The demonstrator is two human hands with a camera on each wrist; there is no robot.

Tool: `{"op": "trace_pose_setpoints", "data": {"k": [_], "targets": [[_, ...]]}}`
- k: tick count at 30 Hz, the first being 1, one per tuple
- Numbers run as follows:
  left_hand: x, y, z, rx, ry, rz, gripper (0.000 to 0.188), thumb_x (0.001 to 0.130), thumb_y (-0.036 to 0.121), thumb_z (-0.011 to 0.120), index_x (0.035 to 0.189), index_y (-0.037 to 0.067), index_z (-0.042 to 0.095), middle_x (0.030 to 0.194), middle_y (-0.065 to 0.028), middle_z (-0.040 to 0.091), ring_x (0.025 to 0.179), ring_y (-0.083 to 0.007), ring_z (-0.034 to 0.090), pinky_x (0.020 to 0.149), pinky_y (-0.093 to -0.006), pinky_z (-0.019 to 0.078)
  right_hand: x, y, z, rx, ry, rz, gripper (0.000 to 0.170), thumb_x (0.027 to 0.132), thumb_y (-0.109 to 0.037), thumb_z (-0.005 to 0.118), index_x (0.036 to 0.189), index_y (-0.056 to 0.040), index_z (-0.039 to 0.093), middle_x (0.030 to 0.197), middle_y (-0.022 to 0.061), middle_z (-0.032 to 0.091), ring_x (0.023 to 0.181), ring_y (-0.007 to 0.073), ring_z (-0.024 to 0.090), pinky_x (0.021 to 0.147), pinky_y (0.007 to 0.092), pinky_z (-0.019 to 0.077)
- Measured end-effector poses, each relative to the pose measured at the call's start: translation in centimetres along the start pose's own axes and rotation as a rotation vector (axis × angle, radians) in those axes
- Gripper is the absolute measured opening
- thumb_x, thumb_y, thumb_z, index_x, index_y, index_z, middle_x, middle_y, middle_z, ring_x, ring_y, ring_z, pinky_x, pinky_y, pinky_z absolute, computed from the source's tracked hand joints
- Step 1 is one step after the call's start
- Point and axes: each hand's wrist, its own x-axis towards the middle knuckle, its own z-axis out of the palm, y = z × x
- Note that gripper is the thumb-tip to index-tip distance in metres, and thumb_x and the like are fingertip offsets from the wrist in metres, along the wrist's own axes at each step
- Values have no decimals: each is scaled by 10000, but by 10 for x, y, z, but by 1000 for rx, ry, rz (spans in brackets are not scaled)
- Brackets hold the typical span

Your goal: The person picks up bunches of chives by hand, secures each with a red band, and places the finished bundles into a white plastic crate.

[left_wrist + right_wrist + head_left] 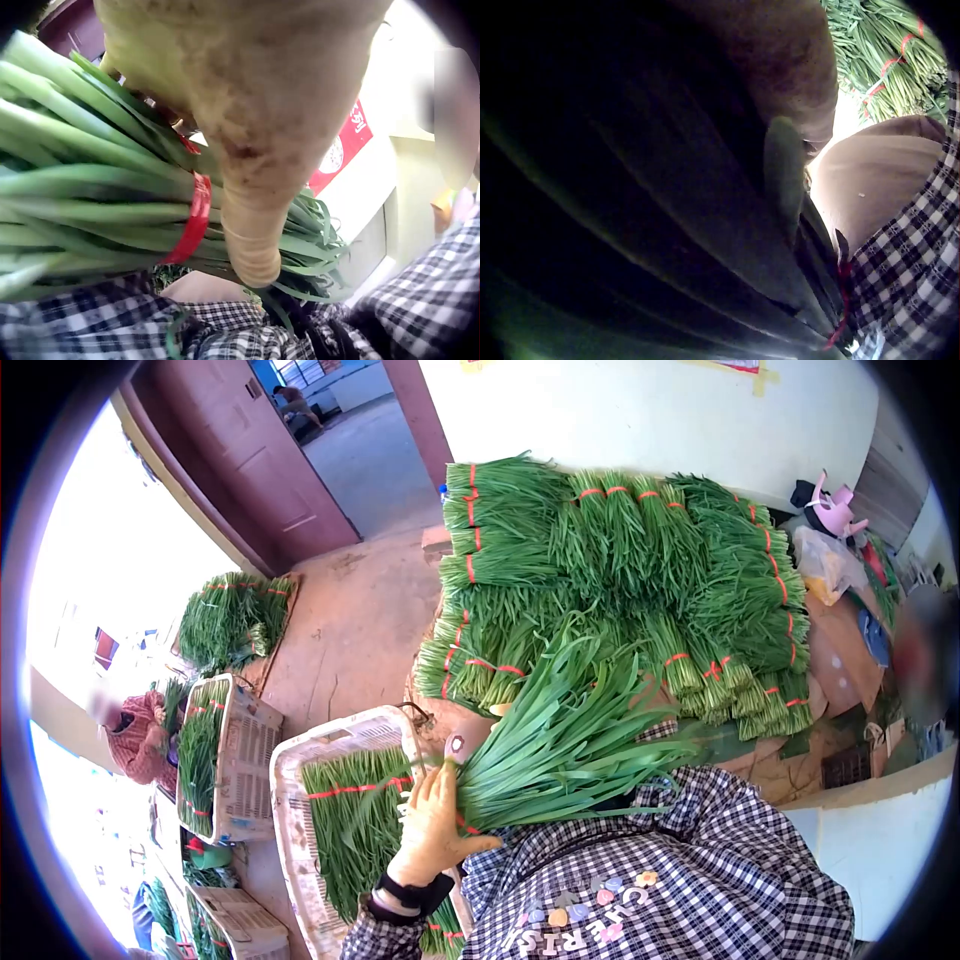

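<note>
A bundle of flat green leaves that look like garlic chives (560, 730), bound with red tape (196, 221), lies slantwise in front of the chest. Its leaf tips fan out over the right forearm. My left hand (432, 822), in a pale stained glove, grips the bundle beside the tape, the thumb (251, 240) lying across it. My right hand (787, 67) is close against the dark leaves in the right wrist view. Leaves cover most of it in the head view, and I cannot tell how its fingers lie.
A white crate (290, 760) with taped bundles stands at the left, another crate (250, 760) beyond it. Many bundles (620, 550) are piled ahead by the wall. At far left sits a person (140, 735); a doorway (365, 470) opens at the back.
</note>
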Motion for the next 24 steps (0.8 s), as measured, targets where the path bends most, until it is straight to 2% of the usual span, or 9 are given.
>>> {"op": "trace_pose_setpoints", "data": {"k": [2,3,4,7,10,15,20,23,24], "targets": [[26,17,-6,-44,-40,-8,1495,554,592,951,1605,-104,147,1467,-313,495,1390,-453,479,1160,-549,373,2,-2,1,10,1,20,590,989,-182,648,1527,-62,439,1434,154,592,1240,286,624,1053,421,528],[35,20,-3,-115,-53,-17,1460,552,545,965,1619,-50,165,1476,-281,497,1371,-471,488,1145,-560,395,5,-3,1,23,1,39,590,987,-172,651,1526,-64,440,1429,152,596,1234,283,627,1048,419,531],[43,23,-7,-70,-15,64,1422,579,506,959,1623,-41,164,1462,-285,503,1318,-443,548,1109,-543,444,6,-3,2,30,2,53,589,984,-163,654,1525,-65,440,1424,150,600,1228,279,631,1043,416,533],[55,28,-9,-99,-192,-43,1281,651,458,916,1618,-15,221,1315,-291,597,1189,-457,630,962,-513,541,15,-5,5,73,8,98,591,977,-133,663,1521,-71,443,1410,143,613,1209,269,642,1028,408,542],[54,23,0,-94,-143,-25,1184,683,461,887,1602,15,290,1192,-248,639,1092,-429,663,912,-513,553,18,-11,5,78,20,113,594,970,-104,672,1518,-76,446,1396,136,625,1191,259,653,1013,400,550],[34,27,5,-64,-34,-63,1151,681,432,893,1603,52,318,1183,-214,645,1064,-410,667,913,-510,544,2,-23,-5,8,12,37,569,998,-150,632,1527,-66,440,1423,141,604,1225,270,635,1044,412,536],[7,30,13,-16,74,-128,1139,667,425,905,1605,99,347,1216,-180,639,1072,-383,654,936,-494,521,-52,-40,-40,-364,42,-231,552,1054,-258,555,1546,-41,428,1484,156,555,1303,301,594,1111,441,503],[-7,18,0,-22,118,-200,1072,684,378,882,1597,134,376,1253,-155,619,1077,-388,652,933,-479,543,-66,-55,-64,-836,-324,-628,562,1087,-323,508,1557,-27,420,1520,165,526,1350,319,568,1151,458,483],[-15,5,-3,-61,181,-203,1023,697,358,866,1578,130,398,1231,-161,619,1062,-403,653,921,-487,544,-62,-50,-59,-901,55,-516,376,1037,-164,565,1379,-33,480,1382,125,583,1255,259,608,1062,399,522]]}}
